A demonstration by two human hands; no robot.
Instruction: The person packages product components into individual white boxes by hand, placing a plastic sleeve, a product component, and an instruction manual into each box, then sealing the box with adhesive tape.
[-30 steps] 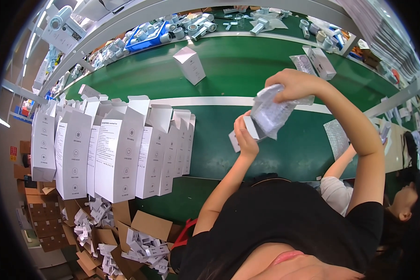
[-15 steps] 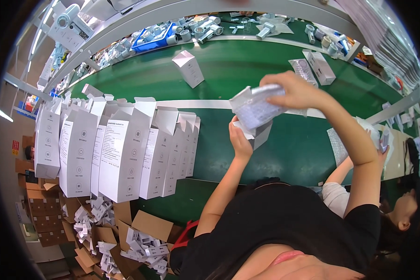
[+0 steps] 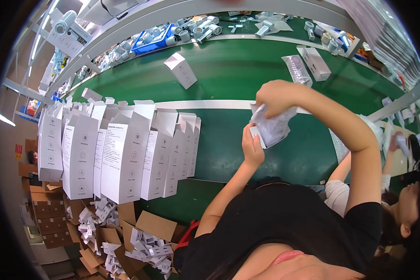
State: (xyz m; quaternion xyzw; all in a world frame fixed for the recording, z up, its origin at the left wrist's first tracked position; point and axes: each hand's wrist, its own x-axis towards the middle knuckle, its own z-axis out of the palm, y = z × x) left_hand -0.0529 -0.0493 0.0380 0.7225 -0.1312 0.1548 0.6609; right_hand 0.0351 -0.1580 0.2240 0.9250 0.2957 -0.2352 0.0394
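Observation:
Over the green work surface, my left hand (image 3: 253, 148) grips a small white carton (image 3: 257, 137) by its near-left side, thumb along an edge. A clear bubble-wrapped packet (image 3: 276, 128) lies at the carton's open end and covers most of it. From above, my right hand (image 3: 276, 99) bends its fingers down onto the packet and the raised flap beside it. How deep the packet sits in the carton is hidden. Left of my hands, several tall white cartons (image 3: 121, 158) stand in rows, many with flaps up.
On the green belt beyond lie a white carton (image 3: 181, 71), a bubble-wrapped packet (image 3: 297, 70) and another carton (image 3: 316, 64). A blue tray (image 3: 151, 39) of pale parts sits at the back. Cardboard boxes (image 3: 156, 226) of small cartons stand lower left. A co-worker (image 3: 401, 210) is at right.
My right hand has turned from carrying the packet to pressing down on it at the carton. My left hand and the carton have shifted right. Things on the belt have moved slightly left.

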